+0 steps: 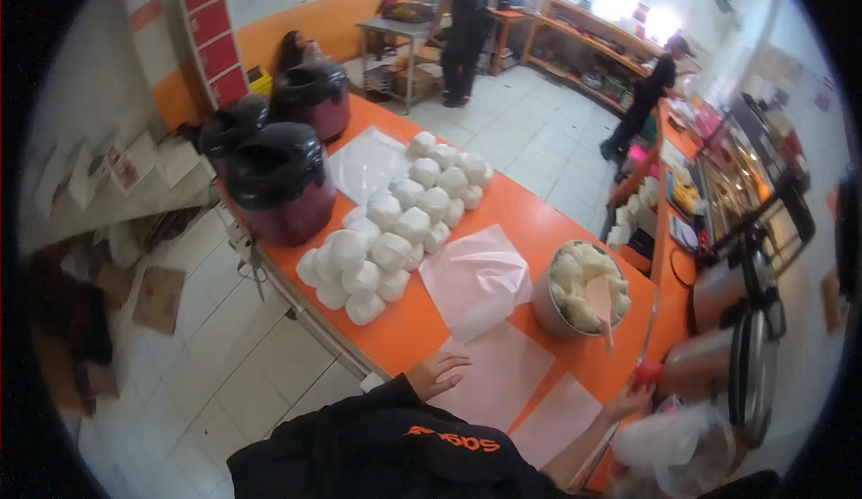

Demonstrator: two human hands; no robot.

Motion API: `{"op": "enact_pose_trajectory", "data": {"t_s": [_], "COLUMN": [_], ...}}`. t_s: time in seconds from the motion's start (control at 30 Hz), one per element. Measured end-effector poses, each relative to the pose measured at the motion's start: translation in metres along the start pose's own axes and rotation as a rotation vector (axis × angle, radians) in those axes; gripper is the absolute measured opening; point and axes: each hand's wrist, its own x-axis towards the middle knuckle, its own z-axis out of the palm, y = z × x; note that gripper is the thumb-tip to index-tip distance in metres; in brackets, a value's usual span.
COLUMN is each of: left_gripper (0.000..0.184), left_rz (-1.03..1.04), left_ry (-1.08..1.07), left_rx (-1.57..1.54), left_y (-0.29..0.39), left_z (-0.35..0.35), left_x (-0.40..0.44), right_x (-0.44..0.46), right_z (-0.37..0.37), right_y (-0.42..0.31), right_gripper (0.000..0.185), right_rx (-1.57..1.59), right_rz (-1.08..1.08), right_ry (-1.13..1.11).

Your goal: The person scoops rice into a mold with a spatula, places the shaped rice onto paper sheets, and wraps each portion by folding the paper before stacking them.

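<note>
My left hand [436,375] is open, its fingers spread just above the table's front edge beside a pale pink paper sheet [498,373]. At the right edge of the table, my right hand [627,400] is closed on a small red round object [648,372], whose exact kind is unclear. A metal pot [549,309] of pale lumpy food, which looks like rice, stands beyond my right hand. A pinkish paddle [600,301] rests in it, its handle over the rim. White wrapped bundles [391,252] are piled up beyond my left hand.
Dark lidded containers [280,189] stand on the orange table's [530,203] left end. A clear plastic tub [687,450] is near my right forearm. Shelving and a side counter line the right. Other people [462,32] are farther back.
</note>
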Motion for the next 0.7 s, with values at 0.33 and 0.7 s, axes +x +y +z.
{"op": "enact_pose_trajectory", "data": {"t_s": [0.33, 0.7], "left_gripper": [0.082, 0.075], "left_rz": [-0.059, -0.155], "left_ry": [0.058, 0.12], "left_rx": [-1.047, -0.689], "left_y": [0.062, 0.045], "left_z": [0.003, -0.036], "left_x": [0.071, 0.122], "right_x": [-0.145, 0.016], "right_z": [0.053, 0.061], "right_y": [-0.27, -0.118], "right_gripper": [0.018, 0.034], "right_rx": [0.208, -0.76], "right_rz": [-0.26, -0.249], "right_ry": [-0.971, -0.669]}}
